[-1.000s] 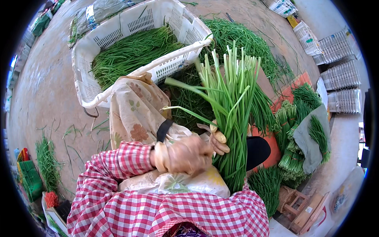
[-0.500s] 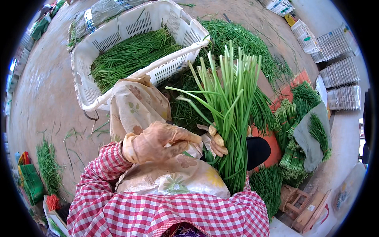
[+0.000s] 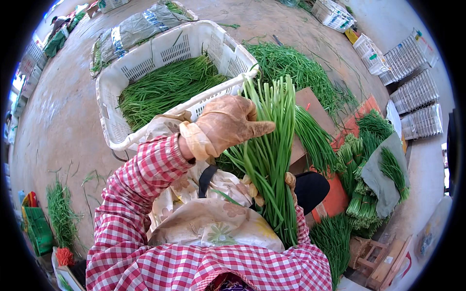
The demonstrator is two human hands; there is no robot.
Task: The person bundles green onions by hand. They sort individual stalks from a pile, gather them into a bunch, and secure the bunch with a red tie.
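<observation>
An upright bunch of garlic chives [image 3: 272, 131], long flat green leaves with pale cut ends at the top, stands in front of my chest. Around its lower part my gloved right hand [image 3: 290, 180] is closed, with fingers showing on both sides of the leaves. My left hand [image 3: 228, 123], in a stained tan glove, is raised against the bunch's upper left side. Its fingers are curled and the thumb stretches across the stalks; whatever lies inside the curl is hidden. A patterned apron [image 3: 194, 220] covers my lap.
Ahead on the left, a white plastic crate [image 3: 104, 114] holds more garlic chives. A loose heap [image 3: 296, 68] lies beyond the bunch. Tied bundles [image 3: 361, 208] and a grey cloth [image 3: 381, 179] are at the right, near a small wooden stool [image 3: 376, 257]. Stacked crates [image 3: 412, 92] stand far right.
My left hand has risen from my lap to the upper stalks, moving forward and right. The bunch has shifted slightly left and lower, and its stalks sit closer together.
</observation>
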